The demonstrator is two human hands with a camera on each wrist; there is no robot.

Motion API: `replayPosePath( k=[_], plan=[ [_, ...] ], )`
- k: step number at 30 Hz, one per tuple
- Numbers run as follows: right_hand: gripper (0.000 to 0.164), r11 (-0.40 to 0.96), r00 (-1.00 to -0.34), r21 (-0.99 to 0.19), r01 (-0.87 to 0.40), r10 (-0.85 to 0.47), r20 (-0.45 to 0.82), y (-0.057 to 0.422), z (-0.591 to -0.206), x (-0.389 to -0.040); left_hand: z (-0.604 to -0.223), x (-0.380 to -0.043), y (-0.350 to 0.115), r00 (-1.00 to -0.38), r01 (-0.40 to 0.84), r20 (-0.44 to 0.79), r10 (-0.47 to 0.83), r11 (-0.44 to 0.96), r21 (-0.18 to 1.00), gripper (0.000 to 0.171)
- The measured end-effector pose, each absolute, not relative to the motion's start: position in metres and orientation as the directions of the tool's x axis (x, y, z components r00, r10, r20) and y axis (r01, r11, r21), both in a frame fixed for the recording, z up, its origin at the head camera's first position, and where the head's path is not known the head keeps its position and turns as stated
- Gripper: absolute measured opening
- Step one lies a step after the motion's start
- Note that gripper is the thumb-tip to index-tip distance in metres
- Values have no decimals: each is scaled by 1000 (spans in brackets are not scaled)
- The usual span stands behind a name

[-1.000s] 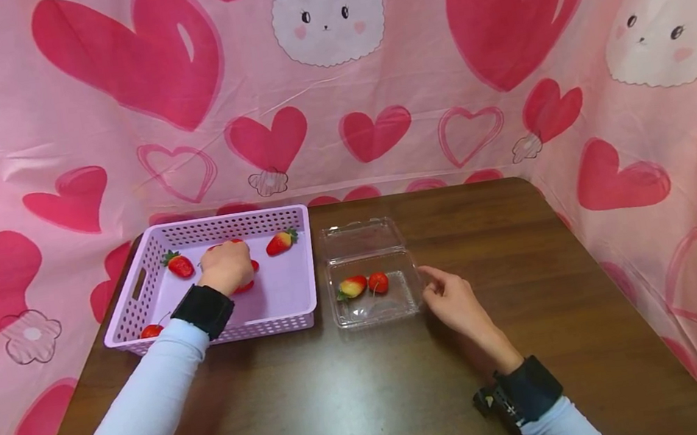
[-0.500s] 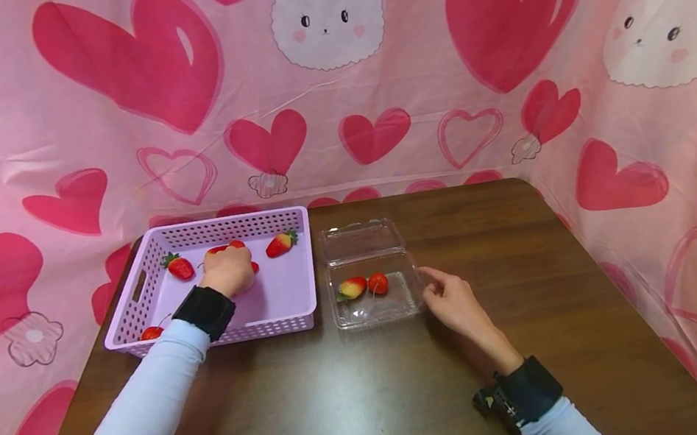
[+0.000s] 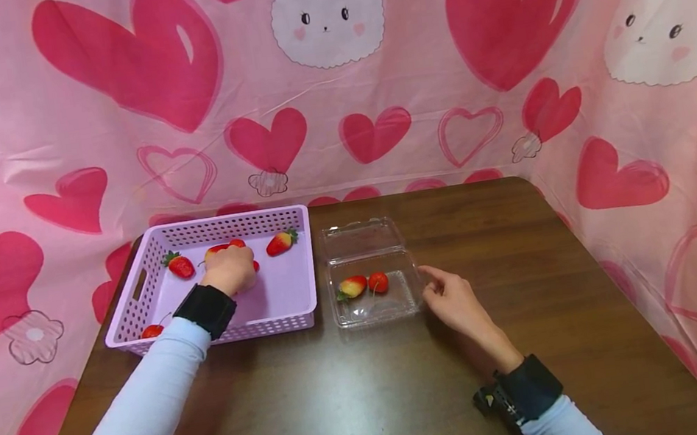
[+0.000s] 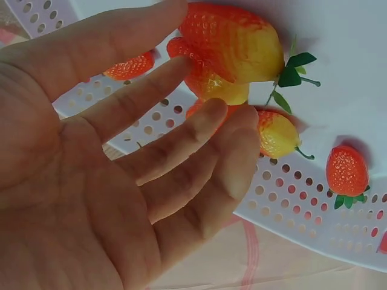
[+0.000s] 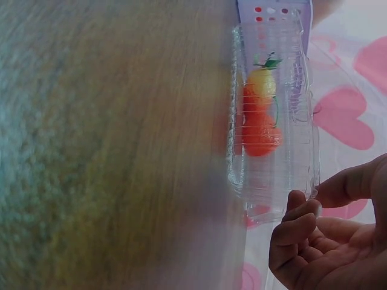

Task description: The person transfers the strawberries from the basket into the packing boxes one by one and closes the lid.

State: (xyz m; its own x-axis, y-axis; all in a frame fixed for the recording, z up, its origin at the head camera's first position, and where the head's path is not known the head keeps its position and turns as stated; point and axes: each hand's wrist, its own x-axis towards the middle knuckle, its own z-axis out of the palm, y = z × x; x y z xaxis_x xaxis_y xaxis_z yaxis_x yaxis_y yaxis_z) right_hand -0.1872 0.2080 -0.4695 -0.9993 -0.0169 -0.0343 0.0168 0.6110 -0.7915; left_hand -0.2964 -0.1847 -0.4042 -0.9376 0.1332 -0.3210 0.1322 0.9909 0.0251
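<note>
In the head view my left hand (image 3: 230, 269) reaches down into a lilac perforated basket (image 3: 293, 299). The left wrist view shows its fingers spread, with the thumb and index fingertips right at a red-yellow strawberry (image 4: 233, 42). Another strawberry (image 4: 217, 87) lies under the fingertips. My right hand (image 3: 454, 299) pinches the edge of a clear plastic clamshell (image 5: 290, 175) between thumb and index finger; its other fingers are curled. The clamshell stands with its lid (image 3: 361, 238) folded back. Inside are a red-yellow strawberry (image 3: 352, 287) and a round red fruit (image 3: 378, 282) with a stem.
Spaced apart in the basket are a leafy strawberry (image 3: 180, 266) at left, another strawberry (image 3: 281, 242) at back right, and a red fruit (image 3: 152, 331) at front left. The wooden table (image 3: 348, 403) ends against a pink curtain (image 3: 419, 51) with hearts and rabbits.
Red fruit that showed below my left hand a second ago is now out of sight in the head view. The left hand has shifted only slightly; the right hand and clamshell have stayed put.
</note>
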Motion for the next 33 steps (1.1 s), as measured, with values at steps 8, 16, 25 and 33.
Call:
replayPosePath(
  k=[8, 16, 25, 33],
  plan=[
    [49, 605, -999, -796, 1, -28, -22, 209, -470, -188, -405, -294, -186, -937, 135, -320, 143, 990, 48, 28],
    [49, 601, -999, -799, 5, -27, -26, 209, -469, -187, -403, -291, -188, -933, 188, -301, 196, 981, 56, 16],
    [49, 595, -999, -804, 6, -32, -31, 209, -470, -186, -403, -291, -184, -912, 161, -373, 169, 986, 52, 27],
    [49, 587, -999, -810, -1, -36, -25, 210, -471, -186, -404, -289, -182, -906, 192, -375, 197, 980, 51, 27]
  ],
)
